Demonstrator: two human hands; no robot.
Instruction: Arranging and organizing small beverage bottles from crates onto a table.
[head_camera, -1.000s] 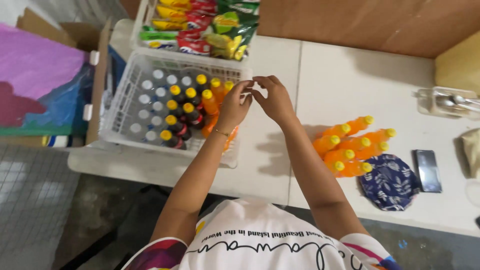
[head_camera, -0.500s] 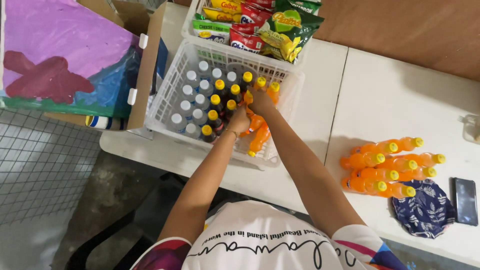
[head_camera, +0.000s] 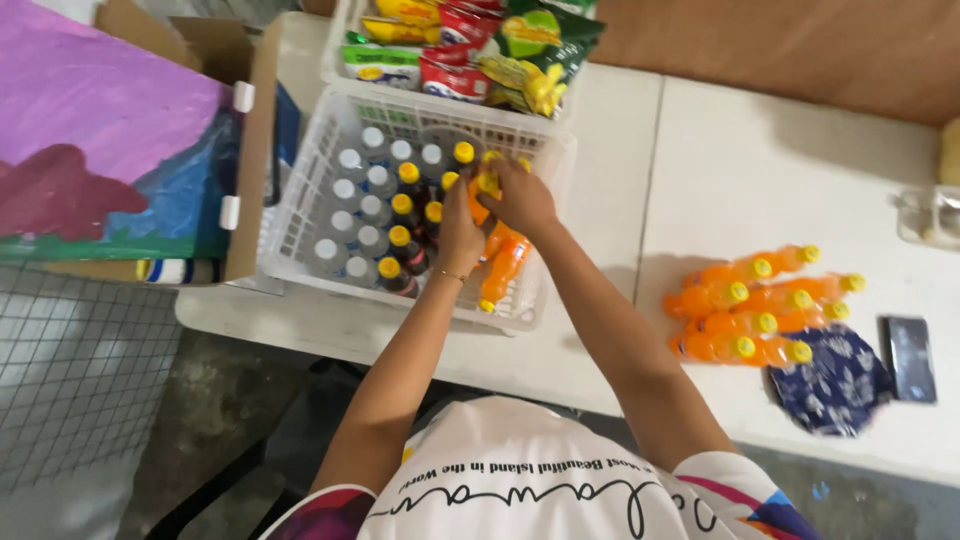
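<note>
Hands: left hand (head_camera: 462, 228) and right hand (head_camera: 515, 195) both clamped on orange bottle (head_camera: 483, 188) inside white basket (head_camera: 545, 165) | done: several rows standing, 2 orange lying inside | left: orange bottle cluster (head_camera: 757, 305) on table (head_camera: 760, 160).

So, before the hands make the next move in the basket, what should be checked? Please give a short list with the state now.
1. Both hands inside the basket: ok; left hand and right hand are over it.
2. Grip on the orange bottle: cannot tell, fingers hide it.
3. Standing bottles upright: ok.
4. Every bottle in the basket upright: not ok, one lying bottle is there.
5. Loose bottles away from the table edge: ok.
</note>
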